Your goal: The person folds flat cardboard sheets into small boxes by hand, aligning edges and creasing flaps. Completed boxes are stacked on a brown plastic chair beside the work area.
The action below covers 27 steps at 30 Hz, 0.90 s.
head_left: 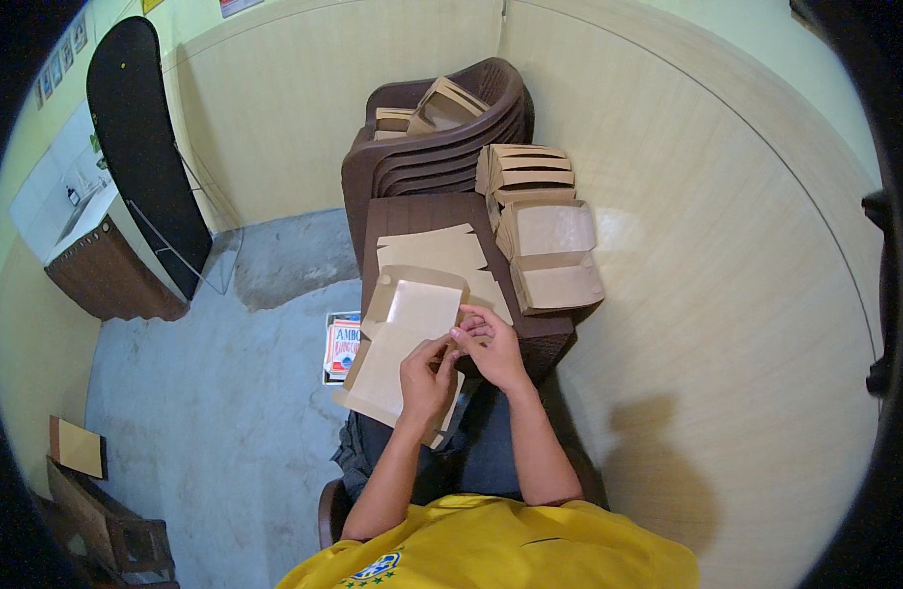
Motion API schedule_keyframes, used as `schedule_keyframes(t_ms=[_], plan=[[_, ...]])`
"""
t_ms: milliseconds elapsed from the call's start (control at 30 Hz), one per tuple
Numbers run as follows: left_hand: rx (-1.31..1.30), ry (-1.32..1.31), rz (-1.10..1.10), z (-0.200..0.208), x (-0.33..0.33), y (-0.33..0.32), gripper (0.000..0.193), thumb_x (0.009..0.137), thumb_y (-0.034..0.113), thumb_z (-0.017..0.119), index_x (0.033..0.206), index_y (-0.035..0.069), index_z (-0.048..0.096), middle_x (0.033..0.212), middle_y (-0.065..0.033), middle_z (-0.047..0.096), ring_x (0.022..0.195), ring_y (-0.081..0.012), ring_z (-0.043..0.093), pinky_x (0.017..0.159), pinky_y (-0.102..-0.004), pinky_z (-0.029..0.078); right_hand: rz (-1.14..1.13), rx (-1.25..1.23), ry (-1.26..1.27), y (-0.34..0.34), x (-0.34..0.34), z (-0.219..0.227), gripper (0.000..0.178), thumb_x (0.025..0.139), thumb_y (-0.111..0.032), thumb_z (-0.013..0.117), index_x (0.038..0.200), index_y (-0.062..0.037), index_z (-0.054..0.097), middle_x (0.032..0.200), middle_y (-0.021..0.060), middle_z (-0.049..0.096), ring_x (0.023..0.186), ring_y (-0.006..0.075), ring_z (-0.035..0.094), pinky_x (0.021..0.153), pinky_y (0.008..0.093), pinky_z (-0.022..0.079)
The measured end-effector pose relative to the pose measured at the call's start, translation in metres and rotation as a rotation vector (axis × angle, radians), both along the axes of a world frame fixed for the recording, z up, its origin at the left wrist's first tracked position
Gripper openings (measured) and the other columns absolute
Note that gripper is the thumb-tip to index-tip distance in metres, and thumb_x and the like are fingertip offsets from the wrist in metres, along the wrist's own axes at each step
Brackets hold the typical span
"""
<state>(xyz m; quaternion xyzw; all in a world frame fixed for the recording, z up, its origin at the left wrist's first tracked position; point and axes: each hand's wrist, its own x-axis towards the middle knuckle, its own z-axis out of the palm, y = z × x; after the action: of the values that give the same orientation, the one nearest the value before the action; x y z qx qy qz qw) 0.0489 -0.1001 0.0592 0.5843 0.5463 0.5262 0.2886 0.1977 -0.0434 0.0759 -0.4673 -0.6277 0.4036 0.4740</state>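
Note:
A partly folded cardboard box [417, 314], brown outside with a pale, shiny inside, lies opened out over my lap and the near part of the brown table. Some of its side flaps stand up. My left hand [429, 381] rests over the box's right side, with thumb and fingers pinched on its edge near the middle. Just to the right, my right hand [491, 344] has its fingers curled at the same edge. Both sets of fingertips meet there, partly hiding the flap between them. Beyond the box, flat cardboard blanks [434, 247] lie on the table.
Folded cardboard boxes [549, 245] are stacked along the right of the brown table [432, 209]. Stacked brown plastic chairs [432, 147] behind it hold more boxes. A small printed carton [342, 348] sits on the floor at left. A pale panelled wall [707, 245] closes the right side.

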Motion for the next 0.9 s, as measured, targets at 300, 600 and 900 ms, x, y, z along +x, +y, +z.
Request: schedule_keyframes(t_ms=[300, 600, 900], plan=[[-0.218, -0.477, 0.022, -0.004, -0.001, 0.003, 0.041, 0.099, -0.005, 0.072, 0.140, -0.002, 0.070, 0.098, -0.0084, 0.072, 0.089, -0.0180, 0.072, 0.082, -0.0315, 0.060, -0.073, -0.212, 0.294, 0.003, 0.009, -0.009, 0.039, 0.095, 0.001, 0.081, 0.132, -0.0005, 0.069, 0.101, 0.0054, 0.072, 0.095, 0.0137, 0.070, 0.085, 0.0299, 0.060], [-0.178, -0.807, -0.024, -0.007, -0.003, 0.016, 0.019, 0.100, -0.007, 0.072, 0.119, -0.010, 0.073, 0.107, -0.0153, 0.078, 0.094, -0.0202, 0.075, 0.086, -0.0322, 0.064, -0.017, -0.096, 0.085, -0.020, -0.005, 0.005, 0.027, 0.098, 0.001, 0.078, 0.125, 0.0042, 0.073, 0.110, 0.0079, 0.076, 0.104, 0.0144, 0.072, 0.094, 0.0319, 0.062], [-0.121, -0.743, -0.055, -0.009, -0.004, 0.014, 0.017, 0.105, -0.001, 0.071, 0.120, -0.006, 0.075, 0.108, -0.0115, 0.077, 0.097, -0.0162, 0.074, 0.089, -0.0319, 0.066, -0.056, 0.008, -0.015, -0.022, -0.003, 0.019, 0.019, 0.099, 0.003, 0.076, 0.118, 0.0043, 0.075, 0.108, 0.0071, 0.076, 0.102, 0.0126, 0.072, 0.089, 0.0306, 0.063]])
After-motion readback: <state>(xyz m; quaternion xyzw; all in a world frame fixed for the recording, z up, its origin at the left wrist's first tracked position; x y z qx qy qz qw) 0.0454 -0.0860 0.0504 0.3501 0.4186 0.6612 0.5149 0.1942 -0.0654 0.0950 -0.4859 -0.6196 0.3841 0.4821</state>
